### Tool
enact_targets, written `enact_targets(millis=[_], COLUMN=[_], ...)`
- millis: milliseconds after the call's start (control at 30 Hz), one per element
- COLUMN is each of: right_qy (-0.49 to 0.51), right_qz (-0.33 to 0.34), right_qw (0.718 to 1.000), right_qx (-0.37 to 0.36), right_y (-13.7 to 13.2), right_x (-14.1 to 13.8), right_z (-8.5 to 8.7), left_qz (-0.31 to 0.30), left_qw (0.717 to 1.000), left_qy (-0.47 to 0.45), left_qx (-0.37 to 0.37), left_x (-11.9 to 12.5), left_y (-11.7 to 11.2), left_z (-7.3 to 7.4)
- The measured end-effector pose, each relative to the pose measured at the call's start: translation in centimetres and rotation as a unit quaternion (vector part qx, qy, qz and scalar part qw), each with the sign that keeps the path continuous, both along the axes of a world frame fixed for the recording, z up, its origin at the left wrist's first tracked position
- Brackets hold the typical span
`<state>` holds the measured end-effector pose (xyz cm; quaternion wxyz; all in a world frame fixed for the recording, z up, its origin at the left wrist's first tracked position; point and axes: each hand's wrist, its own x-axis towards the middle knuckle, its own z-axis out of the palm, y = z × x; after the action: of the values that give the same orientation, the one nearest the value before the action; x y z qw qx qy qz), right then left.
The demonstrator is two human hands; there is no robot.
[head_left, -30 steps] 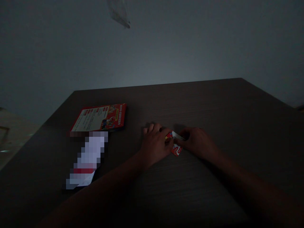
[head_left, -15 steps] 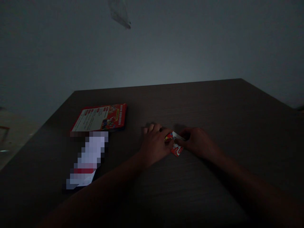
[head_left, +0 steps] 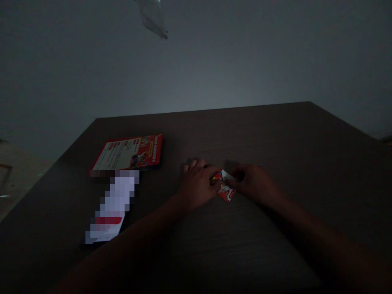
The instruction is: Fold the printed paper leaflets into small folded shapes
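Note:
Between my two hands is a small red-and-white printed card (head_left: 226, 193), low over the table; whether it is one folded piece or several is too dark to tell. My left hand (head_left: 198, 184) grips its left side with thumb and forefinger, while the other fingers rest bent towards the tabletop. On the right, my right hand (head_left: 255, 183) pinches the white upper edge between thumb and fingers. Parts of the card are hidden behind the fingertips.
A flat red box (head_left: 122, 153) with a white text panel lies at the left on the dark table (head_left: 245, 134). Nearer me is a phone (head_left: 116, 204) with its lit screen blurred out, partly behind my left forearm. A clear plastic piece (head_left: 153, 18) hangs on the wall.
My left hand has shifted slightly left, and a little more of the card's red print shows between the hands. My right hand is almost still.

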<state>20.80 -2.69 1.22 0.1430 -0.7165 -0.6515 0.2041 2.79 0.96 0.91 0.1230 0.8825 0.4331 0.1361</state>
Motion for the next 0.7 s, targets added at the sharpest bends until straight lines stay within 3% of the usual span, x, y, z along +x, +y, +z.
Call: enact_targets(millis=[700], right_qy=[0.009], right_qz=[-0.002], right_qw=[1.000], right_qx=[0.001], right_y=[0.0], right_x=[0.2], right_z=[-0.2], left_qz=[-0.003], left_qw=[0.994], left_qy=[0.048], left_qx=[-0.099], left_x=[-1.1], left_y=[1.9], left_z=[1.3])
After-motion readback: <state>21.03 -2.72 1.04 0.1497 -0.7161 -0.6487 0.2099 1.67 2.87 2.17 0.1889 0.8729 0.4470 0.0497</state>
